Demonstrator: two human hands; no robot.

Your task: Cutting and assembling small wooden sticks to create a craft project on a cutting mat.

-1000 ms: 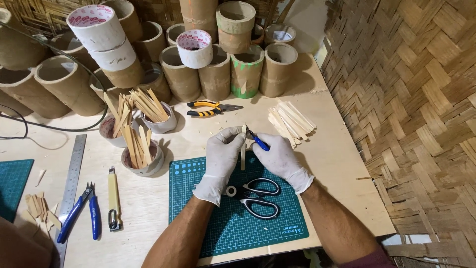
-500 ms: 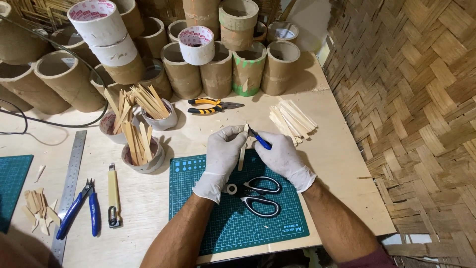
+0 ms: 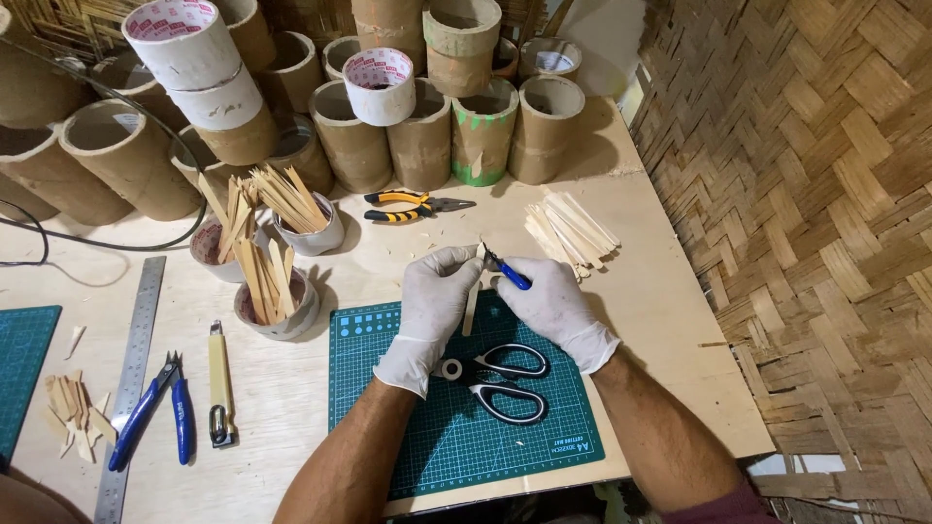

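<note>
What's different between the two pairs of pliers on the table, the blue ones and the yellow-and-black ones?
The blue-handled pliers lie at the left beside the steel ruler, handles spread apart, far from the gloved hands. The yellow-and-black pliers lie further back near the cardboard tubes, handles nearly together, jaws pointing right. The blue pair looks slimmer, with plain one-colour grips; the other has two-tone grips. Both lie flat on the wooden table, untouched.

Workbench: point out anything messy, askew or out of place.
Little stands out. Small wood offcuts lie scattered at the left edge beside the steel ruler, and a few chips dot the bench near the yellow-handled pliers. The scissors lie on the cutting mat under both gloved hands.
</note>
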